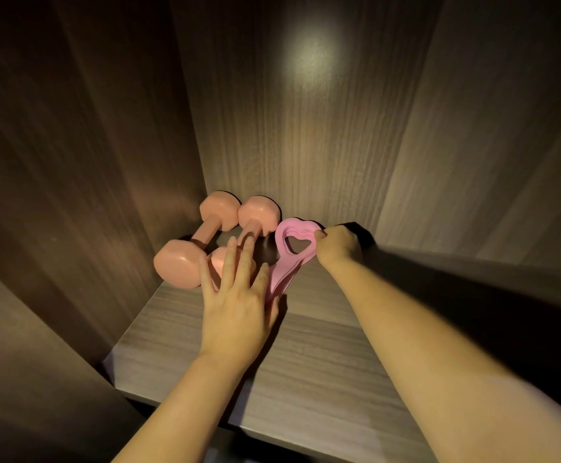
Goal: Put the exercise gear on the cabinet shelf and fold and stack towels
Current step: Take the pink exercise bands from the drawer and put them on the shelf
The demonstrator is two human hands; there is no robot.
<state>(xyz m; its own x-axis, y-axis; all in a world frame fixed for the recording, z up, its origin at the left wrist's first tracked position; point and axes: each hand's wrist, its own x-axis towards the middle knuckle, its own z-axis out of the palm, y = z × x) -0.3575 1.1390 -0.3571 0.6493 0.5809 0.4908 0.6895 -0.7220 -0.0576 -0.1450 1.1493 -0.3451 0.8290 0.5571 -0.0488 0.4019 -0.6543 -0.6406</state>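
You are looking into a dark brown wood-grain cabinet (289,145) whose back wall and two side walls close in around your grip. A pale round patch of light (311,56) sits on the back wall, high above your right hand. Under both hands lies the grey-brown wood-grain shelf board (306,345), and its front edge crosses beneath your forearms. To the left of your grip, in the back left corner, two peach-pink dumbbells with faceted heads lie side by side on the shelf, handles running from the back wall towards you. The outer dumbbell (205,235) is clear of your fingers. The inner dumbbell (255,218) has its near head mostly hidden behind your left fingers, and I cannot tell if they touch it. Between your hands is the bundle of thin pink rubber resistance bands (281,279), on the shelf just to the right of the inner dumbbell. Your right hand (337,245), at the far end close to the back wall, pinches the bands with curled fingertips where the loops open into a heart shape. Your left hand (235,295) lies flat with fingers straight and spread, and the bundle's narrow near end runs in under its thumb side. I cannot tell whether the thumb grips it.
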